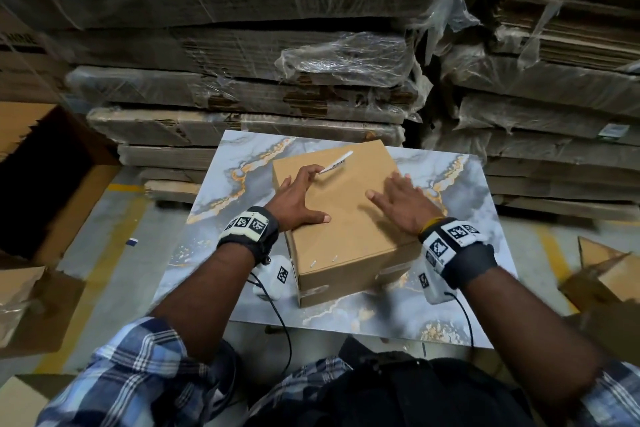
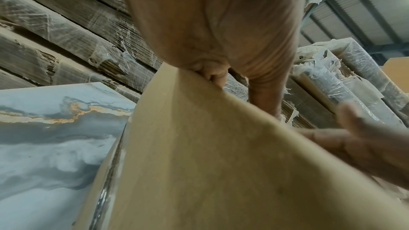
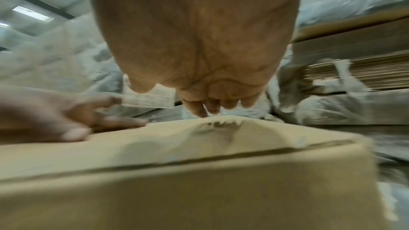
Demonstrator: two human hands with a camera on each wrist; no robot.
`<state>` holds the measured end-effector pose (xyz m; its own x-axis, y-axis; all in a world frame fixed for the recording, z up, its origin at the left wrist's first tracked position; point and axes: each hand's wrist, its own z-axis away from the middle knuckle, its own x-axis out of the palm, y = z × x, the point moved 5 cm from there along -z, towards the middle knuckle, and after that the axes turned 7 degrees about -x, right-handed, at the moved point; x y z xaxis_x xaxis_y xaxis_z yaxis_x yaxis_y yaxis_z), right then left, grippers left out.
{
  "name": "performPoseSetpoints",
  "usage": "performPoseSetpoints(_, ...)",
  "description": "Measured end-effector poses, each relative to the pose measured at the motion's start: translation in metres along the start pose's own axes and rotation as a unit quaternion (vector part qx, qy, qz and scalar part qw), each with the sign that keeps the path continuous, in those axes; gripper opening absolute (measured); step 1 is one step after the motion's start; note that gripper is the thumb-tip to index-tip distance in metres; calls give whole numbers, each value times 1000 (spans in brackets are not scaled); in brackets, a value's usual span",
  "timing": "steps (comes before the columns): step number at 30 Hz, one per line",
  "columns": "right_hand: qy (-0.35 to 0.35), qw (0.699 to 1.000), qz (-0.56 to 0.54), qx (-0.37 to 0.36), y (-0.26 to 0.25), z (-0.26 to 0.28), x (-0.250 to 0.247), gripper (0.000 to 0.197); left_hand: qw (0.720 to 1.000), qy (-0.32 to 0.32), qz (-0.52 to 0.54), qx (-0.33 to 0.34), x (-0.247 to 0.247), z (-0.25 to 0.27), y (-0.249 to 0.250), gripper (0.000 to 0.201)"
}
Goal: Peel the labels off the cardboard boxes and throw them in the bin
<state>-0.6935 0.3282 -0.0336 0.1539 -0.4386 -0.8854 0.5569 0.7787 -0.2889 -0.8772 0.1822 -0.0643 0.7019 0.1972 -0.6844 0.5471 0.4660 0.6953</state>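
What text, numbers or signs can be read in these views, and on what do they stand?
White paper label pinched in the left hand: rows of fine print, too blurred to read.
Black-and-white square marker tags on the wristbands: patterns only, no words.
Plain brown cardboard box: no print visible.

The left hand (image 2: pixel 210 24) rests on the box (image 2: pixel 199 163) top, the marbled counter (image 2: pixel 44 146) to its left, wrapped cardboard stacks (image 2: pixel 66 32) beyond.

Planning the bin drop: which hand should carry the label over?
Left. The left hand already pinches the label, lifted off the box; the right hand lies flat on it.
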Motion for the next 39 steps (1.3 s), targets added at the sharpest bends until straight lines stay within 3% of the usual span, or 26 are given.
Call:
performPoseSetpoints(3,-81,979,38,-180,-50,19,24,82,1000,4,2,-4,-2,4,5,95)
performPoseSetpoints(4,-111,971,56,-204,-54,20,31,81,1000,3,5,-6,-3,6,5,96)
performPoseSetpoints(6,-85,982,52,-163,-39,1,24,77,1000,2,7,-14,-1,6,2,97)
performPoseSetpoints(8,-15,999,-4,-39,-14,-18,-1,76,1000,-3,16,-25,0,4,0,99)
performPoseSetpoints(10,20,999,-42,11,-8,-25,-13,76,999,-9,37,-19,1,6,3,102)
performPoseSetpoints(12,-8,997,-5,-73,-37,-19,-8,75,999,-9,53,-8,1,7,5,102)
performPoseSetpoints(15,-108,976,44,-184,-64,1,23,69,997,-10,78,-11,1,9,3,97)
performPoseSetpoints(17,-73,986,40,-146,-43,-10,18,68,996,-5,90,-28,-2,11,4,94)
performPoseSetpoints(19,-7,999,16,-35,-11,-19,-1,73,994,9,97,-52,-6,12,5,93)
performPoseSetpoints(21,14,999,10,36,10,-20,-11,79,990,19,125,-64,-7,13,7,84)
performPoseSetpoints(24,30,1000,4,2,-2,-8,-8,78,977,32,199,-74,-4,19,9,67)
performPoseSetpoints(29,64,994,-12,-86,-24,-1,6,63,975,137,161,-71,12,28,9,37)
performPoseSetpoints(33,82,994,-19,-63,-15,-9,11,62,967,205,127,-78,19,43,24,40)
performPoseSetpoints(39,89,995,-36,-16,5,-17,10,77,956,241,118,-116,37,57,33,46)
